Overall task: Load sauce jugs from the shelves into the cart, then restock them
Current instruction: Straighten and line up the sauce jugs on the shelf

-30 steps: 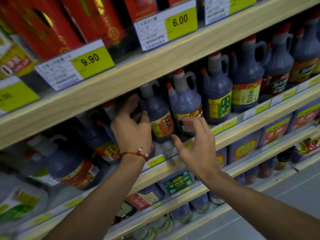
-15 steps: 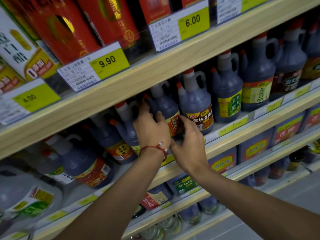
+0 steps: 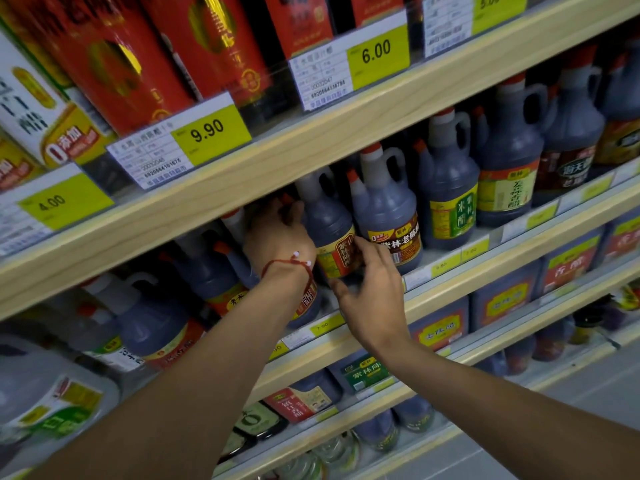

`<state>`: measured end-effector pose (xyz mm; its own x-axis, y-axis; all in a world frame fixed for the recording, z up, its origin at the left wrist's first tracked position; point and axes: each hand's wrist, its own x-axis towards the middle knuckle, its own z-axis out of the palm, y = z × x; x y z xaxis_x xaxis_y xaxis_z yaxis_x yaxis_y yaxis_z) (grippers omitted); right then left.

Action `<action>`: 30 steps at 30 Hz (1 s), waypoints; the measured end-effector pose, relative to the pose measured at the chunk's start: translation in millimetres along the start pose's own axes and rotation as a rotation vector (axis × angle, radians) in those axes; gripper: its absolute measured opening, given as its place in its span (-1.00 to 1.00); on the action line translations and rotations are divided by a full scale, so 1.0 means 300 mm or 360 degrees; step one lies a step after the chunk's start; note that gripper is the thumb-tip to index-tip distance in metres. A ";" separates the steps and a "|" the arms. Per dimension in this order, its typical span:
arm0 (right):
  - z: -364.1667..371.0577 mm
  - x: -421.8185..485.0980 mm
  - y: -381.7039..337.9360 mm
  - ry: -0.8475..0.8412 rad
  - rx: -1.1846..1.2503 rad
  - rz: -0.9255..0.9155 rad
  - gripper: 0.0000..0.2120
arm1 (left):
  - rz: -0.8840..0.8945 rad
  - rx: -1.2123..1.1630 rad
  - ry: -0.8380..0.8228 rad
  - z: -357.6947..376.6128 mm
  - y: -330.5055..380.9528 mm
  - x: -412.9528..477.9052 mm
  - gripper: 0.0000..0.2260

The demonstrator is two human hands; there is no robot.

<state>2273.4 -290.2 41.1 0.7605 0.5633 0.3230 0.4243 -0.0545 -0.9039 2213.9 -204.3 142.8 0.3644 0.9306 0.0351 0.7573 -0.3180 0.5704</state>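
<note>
Sauce jug (image 3: 329, 233), standing on the middle shelf (image 3: 502, 268), now has both hands on it, left hand (image 3: 277, 240) curled round its shoulder, right hand (image 3: 372, 292), spread in mid-air a second ago, gripping its base, so the lift-out looks close.

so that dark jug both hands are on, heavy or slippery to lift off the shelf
Probably heavy for its size: the jug looks full of dark liquid. Its smooth plastic may slip, though the handle at the neck should help.
</note>
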 end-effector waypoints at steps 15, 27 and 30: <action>0.063 -0.017 -0.012 0.0208 -0.0136 0.0021 -0.30 | 0.0571 -0.0239 0.0561 -0.030 -0.071 0.032 -0.72; 0.040 -0.011 -0.011 0.0220 -0.0306 0.0027 -0.25 | 0.0605 -0.0519 0.0259 -0.017 -0.073 0.079 -0.61; 0.031 -0.003 -0.001 0.0218 -0.0346 0.0025 -0.24 | 0.0628 -0.0620 0.0188 -0.010 -0.065 0.073 -0.67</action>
<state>2268.0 -282.9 38.5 0.8211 0.4450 0.3575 0.4962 -0.2468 -0.8324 2205.4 -177.2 134.9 0.4993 0.7759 0.3857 0.3120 -0.5763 0.7553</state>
